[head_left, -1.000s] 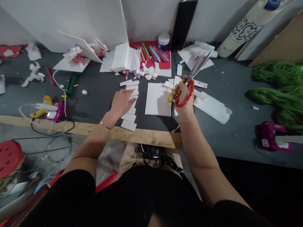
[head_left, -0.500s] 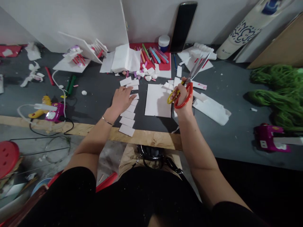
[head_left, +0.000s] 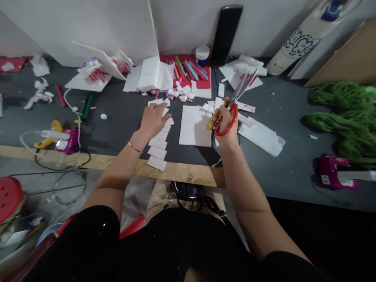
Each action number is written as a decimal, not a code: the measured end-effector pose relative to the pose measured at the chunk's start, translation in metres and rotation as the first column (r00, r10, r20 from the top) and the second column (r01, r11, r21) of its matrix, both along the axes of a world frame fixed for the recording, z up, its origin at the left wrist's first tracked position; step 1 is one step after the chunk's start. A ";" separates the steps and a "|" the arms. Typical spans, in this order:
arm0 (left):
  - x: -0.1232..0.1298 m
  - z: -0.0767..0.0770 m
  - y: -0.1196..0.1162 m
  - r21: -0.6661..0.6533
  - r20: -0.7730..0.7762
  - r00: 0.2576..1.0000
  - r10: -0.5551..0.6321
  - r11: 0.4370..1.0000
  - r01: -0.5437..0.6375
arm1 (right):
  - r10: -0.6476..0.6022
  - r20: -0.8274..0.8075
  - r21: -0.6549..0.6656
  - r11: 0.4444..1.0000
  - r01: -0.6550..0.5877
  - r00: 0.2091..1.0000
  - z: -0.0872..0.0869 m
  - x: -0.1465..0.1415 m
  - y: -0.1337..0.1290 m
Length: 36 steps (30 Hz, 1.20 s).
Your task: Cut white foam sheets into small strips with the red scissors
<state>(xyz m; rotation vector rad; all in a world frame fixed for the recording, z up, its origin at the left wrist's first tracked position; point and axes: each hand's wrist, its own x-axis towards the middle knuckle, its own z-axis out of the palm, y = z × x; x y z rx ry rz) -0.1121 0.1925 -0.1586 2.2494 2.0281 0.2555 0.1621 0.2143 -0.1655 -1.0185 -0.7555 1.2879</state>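
My left hand (head_left: 153,118) lies palm down over the upper part of a column of white rectangular cards (head_left: 157,152), its fingers spread and touching the top ones. The column runs down to the table's wooden front edge, its cards partly overlapping. My right hand (head_left: 225,121) grips scissors (head_left: 234,120) with one red and one yellow handle, the blades apart and pointing up and away. Between my hands lies a larger white sheet (head_left: 195,127). Small white pieces (head_left: 219,102) lie beside and partly under my right hand.
Markers (head_left: 190,69) lie on a red sheet at the back, near a jar (head_left: 202,55) and a leaning phone (head_left: 226,35). A bottle (head_left: 298,43) and green yarn (head_left: 343,117) are at the right. Purple glue guns (head_left: 68,141) rest on both sides.
My left hand's fingers have shifted slightly over the upper cards, and those cards have moved a little. My right hand still holds the scissors, blades apart.
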 end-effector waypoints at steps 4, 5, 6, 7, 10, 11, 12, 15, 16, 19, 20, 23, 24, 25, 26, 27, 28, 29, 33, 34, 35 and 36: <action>0.002 -0.001 0.007 -0.011 -0.015 1.000 0.000 1.000 0.000 | -0.005 -0.001 0.022 1.000 0.005 1.000 -0.005 0.002 0.001; 0.002 -0.001 0.008 -0.017 -0.020 1.000 -0.002 1.000 0.002 | -0.008 0.002 0.029 1.000 0.008 1.000 -0.005 0.002 0.000; 0.001 -0.001 0.007 -0.024 -0.022 1.000 -0.008 1.000 0.007 | -0.009 0.010 0.037 0.999 0.008 1.000 -0.006 0.002 0.000; 0.000 -0.001 0.007 -0.029 -0.020 1.000 -0.015 0.999 0.014 | -0.007 0.024 0.045 0.999 0.005 1.000 -0.006 0.002 0.000; -0.006 0.002 0.003 -0.024 0.006 1.000 -0.020 1.000 0.021 | 0.001 0.082 0.059 0.998 -0.006 0.997 -0.006 0.002 0.000; -0.009 0.004 0.001 -0.012 0.013 1.000 -0.010 1.000 0.010 | -0.001 0.092 0.055 0.999 -0.004 0.996 -0.005 0.002 0.000; -0.011 0.007 0.000 0.003 0.017 1.000 0.007 1.000 -0.007 | -0.008 0.092 0.045 0.999 0.004 0.996 -0.004 0.002 0.000; -0.020 0.014 -0.002 0.045 0.023 0.998 0.066 0.997 -0.067 | -0.035 0.046 0.007 0.999 0.035 0.998 -0.002 0.000 0.001; -0.022 0.016 0.000 0.057 0.025 0.997 0.079 0.995 -0.080 | -0.036 0.029 0.000 0.999 0.036 0.999 -0.001 -0.001 0.001; -0.026 0.019 0.016 0.085 0.047 0.997 0.064 0.994 -0.068 | -0.023 0.004 -0.003 1.000 0.023 1.000 0.000 -0.002 0.000; -0.026 0.018 0.025 0.087 0.055 0.998 0.043 0.995 -0.048 | -0.021 0.004 -0.004 1.000 0.021 1.000 0.000 -0.002 -0.001; -0.026 0.014 0.050 0.036 0.042 0.999 -0.009 0.999 0.007 | -0.021 0.008 -0.013 1.000 0.022 1.000 -0.001 -0.001 -0.002; -0.026 0.012 0.056 0.008 0.024 1.000 -0.019 1.000 0.019 | -0.018 0.007 -0.012 1.000 0.018 1.000 -0.002 0.000 -0.001; -0.025 0.011 0.060 -0.013 0.005 1.000 -0.030 0.999 0.031 | -0.014 0.002 -0.008 1.000 0.014 1.000 -0.003 0.001 -0.001; -0.025 0.010 0.062 -0.026 -0.014 0.999 -0.042 0.999 0.042 | -0.011 -0.006 0.000 1.000 0.011 1.000 -0.004 0.002 0.000; -0.025 0.009 0.061 -0.030 -0.033 0.998 -0.054 0.998 0.053 | -0.009 -0.014 0.011 1.000 0.010 1.000 -0.005 0.003 0.001; -0.026 0.009 0.058 -0.033 -0.053 0.996 -0.066 0.997 0.065 | -0.004 -0.019 0.027 1.000 0.005 1.000 -0.007 0.005 0.002; -0.027 0.010 0.052 -0.036 -0.073 0.994 -0.076 0.997 0.073 | 0.001 -0.018 0.044 0.999 0.000 1.000 -0.008 0.006 0.003; -0.034 0.018 0.014 -0.087 -0.112 0.989 -0.099 0.992 0.089 | 0.010 0.000 0.073 0.997 -0.010 1.000 -0.011 0.008 0.005; -0.036 0.021 0.001 -0.091 -0.106 0.990 -0.095 0.992 0.085 | 0.004 0.000 0.067 0.998 -0.004 1.000 -0.011 0.008 0.006; -0.038 0.023 -0.013 -0.082 -0.098 0.992 -0.084 0.994 0.076 | -0.001 0.001 0.060 0.998 0.001 1.000 -0.011 0.008 0.006; -0.039 0.025 -0.029 -0.079 -0.093 0.992 -0.090 0.993 0.083 | -0.002 0.005 0.055 0.998 0.002 1.000 -0.011 0.008 0.007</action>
